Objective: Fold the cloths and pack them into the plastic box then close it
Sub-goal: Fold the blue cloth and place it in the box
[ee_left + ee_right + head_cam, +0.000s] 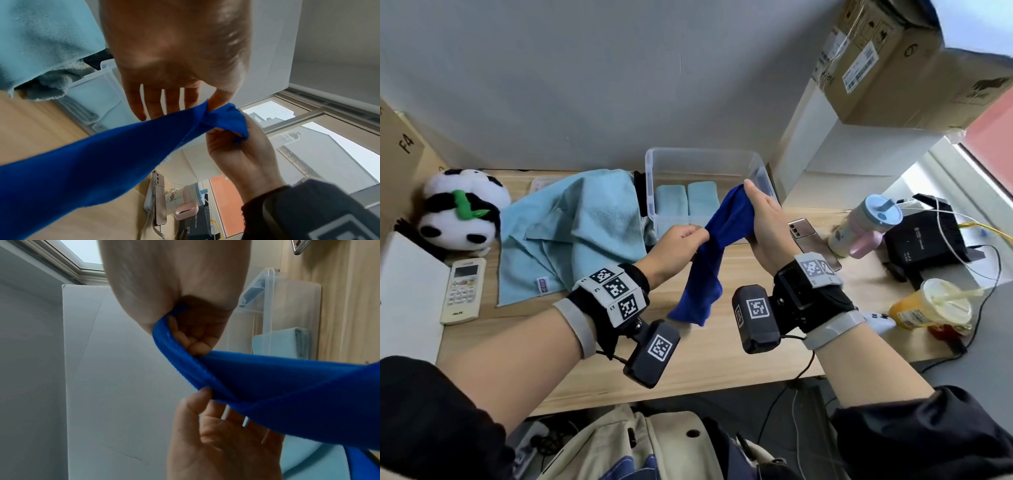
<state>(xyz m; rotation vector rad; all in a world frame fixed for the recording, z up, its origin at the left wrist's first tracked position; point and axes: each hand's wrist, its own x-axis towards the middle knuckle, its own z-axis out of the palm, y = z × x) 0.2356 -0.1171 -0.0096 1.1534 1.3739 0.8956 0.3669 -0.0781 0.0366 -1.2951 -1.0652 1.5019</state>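
Both hands pinched the blue cloth [717,240] — left hand [678,245] at one edge, right hand [763,219] bunching the other — held just before the box [654,192]. Step: opening it for folding. Next calls for finding corners, spreading flat.

Black sleeves [431,411] are pushed up, with grey wristbands [580,325] and black wrist-mounted cameras [654,349] bearing square black-and-white markers [616,287].
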